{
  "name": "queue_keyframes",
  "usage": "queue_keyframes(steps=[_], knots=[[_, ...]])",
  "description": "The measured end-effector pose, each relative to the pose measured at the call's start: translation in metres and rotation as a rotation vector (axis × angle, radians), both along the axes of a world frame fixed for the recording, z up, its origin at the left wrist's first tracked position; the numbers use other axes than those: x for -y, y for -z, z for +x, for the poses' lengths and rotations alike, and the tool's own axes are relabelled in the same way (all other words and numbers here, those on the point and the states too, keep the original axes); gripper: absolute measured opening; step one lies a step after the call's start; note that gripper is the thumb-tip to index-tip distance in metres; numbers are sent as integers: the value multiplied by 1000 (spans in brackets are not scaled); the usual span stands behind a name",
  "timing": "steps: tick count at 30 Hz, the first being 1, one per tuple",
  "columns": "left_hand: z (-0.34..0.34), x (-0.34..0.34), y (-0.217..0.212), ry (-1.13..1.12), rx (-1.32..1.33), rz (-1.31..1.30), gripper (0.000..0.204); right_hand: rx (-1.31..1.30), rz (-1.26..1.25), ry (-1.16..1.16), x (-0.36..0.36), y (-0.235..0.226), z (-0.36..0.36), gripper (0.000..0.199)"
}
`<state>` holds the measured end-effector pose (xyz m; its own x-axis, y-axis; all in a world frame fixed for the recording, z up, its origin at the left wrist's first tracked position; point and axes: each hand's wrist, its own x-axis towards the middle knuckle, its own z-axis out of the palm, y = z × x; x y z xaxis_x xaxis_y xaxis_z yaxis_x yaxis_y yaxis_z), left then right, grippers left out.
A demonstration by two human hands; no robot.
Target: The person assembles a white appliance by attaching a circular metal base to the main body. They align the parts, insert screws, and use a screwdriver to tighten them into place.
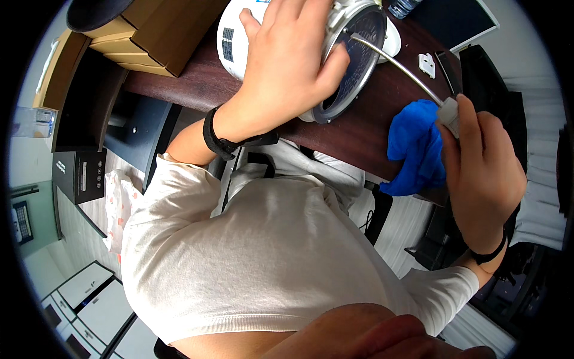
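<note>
The white appliance (230, 45) stands at the near edge of the dark reddish desk (191, 90), its dark round face (362, 78) tipped toward the right. The left grip (293, 60) is spread over the housing, thumb across the rim of that face; its fingertips run out of view, so I cannot tell whether it clasps or merely presses. The right grip (487, 161) is closed around a small grey block (448, 118) at the outer end of a thin, pale, curved rod (406, 66), whose other end meets the dark face near its upper edge; whether it is fixed there is unclear. If the right side pulls hard or sideways, the rod could bend or strain where it meets the face, and a weak left hold could let the appliance turn or slide. The block, pinched in the fingers, might slip too. The housing looks like smooth, rounded plastic, the face glossy and patterned inside a metallic rim, the rod hard and shiny, the block matte. The blue cloth (418, 146), soft and crumpled, droops over the desk's edge just below the block, where a brush could drag it off.
</note>
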<state>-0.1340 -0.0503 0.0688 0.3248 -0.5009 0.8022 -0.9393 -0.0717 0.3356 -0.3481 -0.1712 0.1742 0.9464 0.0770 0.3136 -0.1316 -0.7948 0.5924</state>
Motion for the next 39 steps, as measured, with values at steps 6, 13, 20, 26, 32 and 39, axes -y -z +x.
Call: queue_keyframes(steps=[6, 13, 20, 26, 32, 39], knots=[[4, 2, 0, 17, -44, -17, 63, -44, -58, -22, -1, -8, 5, 39], [6, -1, -2, 21, -11, -12, 63, -22, 10, -21, 13, -15, 10, 40], [10, -6, 0, 82, -15, -23, 63, -48, 80, -258, 65, -27, 34, 37], [10, -11, 2, -8, 36, 36, 61, -21, 217, -407, 106, -4, 57, 33], [11, -14, 1, 2, 58, 21, 60, -19, 405, -426, 110, 26, 63, 34], [12, -16, 4, -44, 4, -42, 63, 76, 1227, -228, 40, 99, 33, 26]])
